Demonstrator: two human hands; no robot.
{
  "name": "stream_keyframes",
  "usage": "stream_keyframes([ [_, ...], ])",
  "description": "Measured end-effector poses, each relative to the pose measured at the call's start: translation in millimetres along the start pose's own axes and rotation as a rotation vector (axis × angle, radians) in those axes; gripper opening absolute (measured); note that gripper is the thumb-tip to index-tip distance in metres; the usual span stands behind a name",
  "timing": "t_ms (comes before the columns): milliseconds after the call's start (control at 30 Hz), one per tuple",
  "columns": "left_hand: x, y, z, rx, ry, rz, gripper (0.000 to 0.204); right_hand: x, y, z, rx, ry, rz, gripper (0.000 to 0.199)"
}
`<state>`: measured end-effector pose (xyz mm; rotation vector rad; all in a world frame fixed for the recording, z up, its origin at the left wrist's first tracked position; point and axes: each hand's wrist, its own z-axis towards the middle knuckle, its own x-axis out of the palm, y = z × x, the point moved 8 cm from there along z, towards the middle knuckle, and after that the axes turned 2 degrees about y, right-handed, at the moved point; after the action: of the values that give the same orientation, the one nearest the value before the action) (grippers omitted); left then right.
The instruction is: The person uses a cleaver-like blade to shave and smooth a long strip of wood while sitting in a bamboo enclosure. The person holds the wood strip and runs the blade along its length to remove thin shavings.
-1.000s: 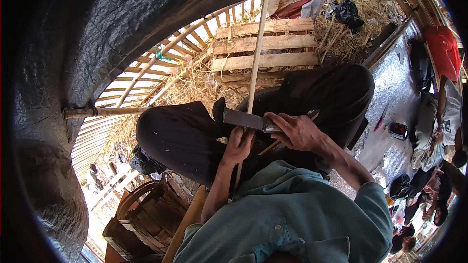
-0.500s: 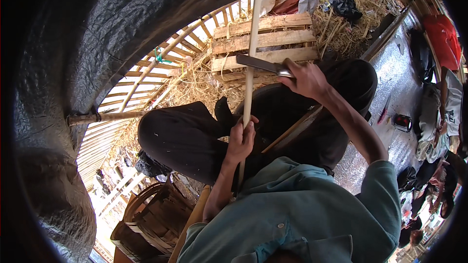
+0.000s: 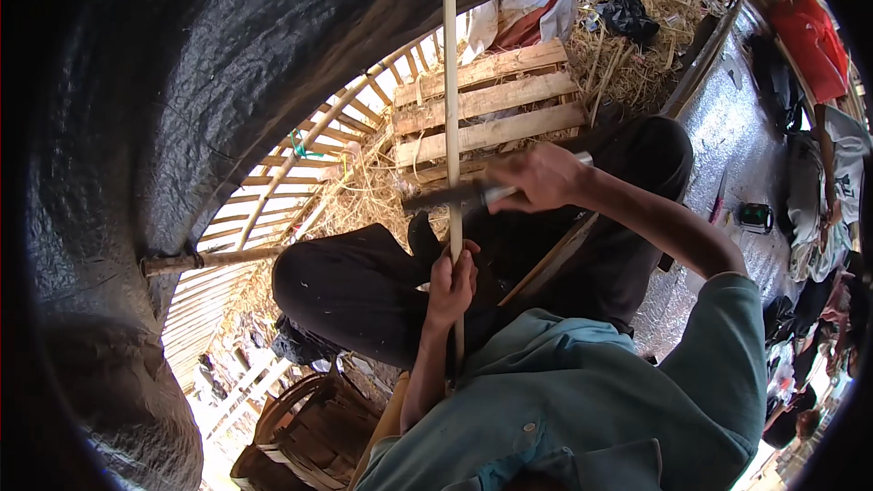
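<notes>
A long pale stick (image 3: 452, 118), apparently bamboo or wood, stands nearly upright between my knees, its top running up to the dark sheeting. My left hand (image 3: 452, 284) is wrapped round its lower part. In my right hand (image 3: 541, 180) is a knife (image 3: 446, 195) with a broad dark blade and a shiny metal part by the grip. The blade lies across the stick, a little above my left hand. Motion smears the right hand and blade slightly; whether the edge bites into the stick, I cannot tell.
A slatted wooden pallet (image 3: 491, 109) lies ahead on straw and scraps. Black sheeting (image 3: 227, 82) hangs at the left beside a bamboo slat fence (image 3: 300, 159). A woven basket (image 3: 318, 418) stands by my left side. Silvery sheeting (image 3: 718, 182) covers the floor at right, with a small dark device (image 3: 755, 216).
My right hand has brought the knife down along the stick, closer to my left hand. The left hand keeps its hold. The view has shifted slightly.
</notes>
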<state>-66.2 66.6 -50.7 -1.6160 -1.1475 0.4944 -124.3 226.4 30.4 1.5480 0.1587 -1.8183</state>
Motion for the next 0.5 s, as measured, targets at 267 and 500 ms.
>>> stream_keyframes([
  [267,5.6,-3.7,-0.8,-0.033,-0.001,0.057,0.014,-26.9,-111.8,23.2,0.616,-0.212,0.105,0.027],
  [500,3.4,5.8,-2.4,-0.062,0.042,-0.003,0.013,-9.6,-18.0,16.3,-0.506,0.056,-0.205,0.046],
])
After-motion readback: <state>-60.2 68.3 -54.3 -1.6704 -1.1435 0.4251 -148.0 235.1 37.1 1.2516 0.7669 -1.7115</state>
